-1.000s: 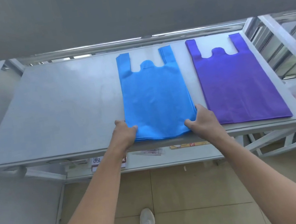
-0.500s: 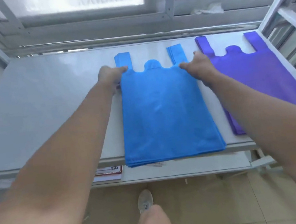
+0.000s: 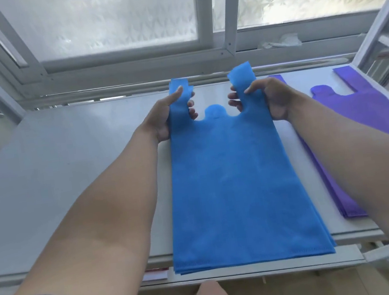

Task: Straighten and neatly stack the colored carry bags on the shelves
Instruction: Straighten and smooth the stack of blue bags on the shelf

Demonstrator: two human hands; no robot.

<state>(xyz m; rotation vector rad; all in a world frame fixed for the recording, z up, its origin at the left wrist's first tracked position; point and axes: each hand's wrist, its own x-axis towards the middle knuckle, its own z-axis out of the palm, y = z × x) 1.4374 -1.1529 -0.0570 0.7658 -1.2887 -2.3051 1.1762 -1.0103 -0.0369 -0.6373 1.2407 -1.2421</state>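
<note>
A person leans over a pale grey metal shelf (image 3: 68, 176) and works on a stack of blue carry bags (image 3: 230, 179) lying flat in the middle of it. The stack's bottom edge slightly overhangs the shelf's front lip.

Each hand holds one handle at the far end of the stack. The left hand (image 3: 172, 115) has its grip curled round the left handle strap (image 3: 178, 85), thumb laid along the top and fingers wrapped beneath. The right hand (image 3: 264, 99) pinches the right handle strap (image 3: 240, 72) the same way. Both straps are lifted a little off the shelf, while the bag bodies lie flat.

The step in hand looks like squaring up the handles, so that the layers line up. The next move probably calls for tugging the straps taut and level, laying them down flat, and then smoothing the stack.

A stack of purple carry bags (image 3: 370, 119) lies flat just beside the blue one, to the right, partly hidden by the right forearm.

Behind the shelf runs a frosted glass window (image 3: 109, 17) in a white frame, with a crumpled scrap of clear plastic (image 3: 281, 42) on its sill. A lower shelf (image 3: 254, 269) and beige floor tiles (image 3: 281, 291) show below.
</note>
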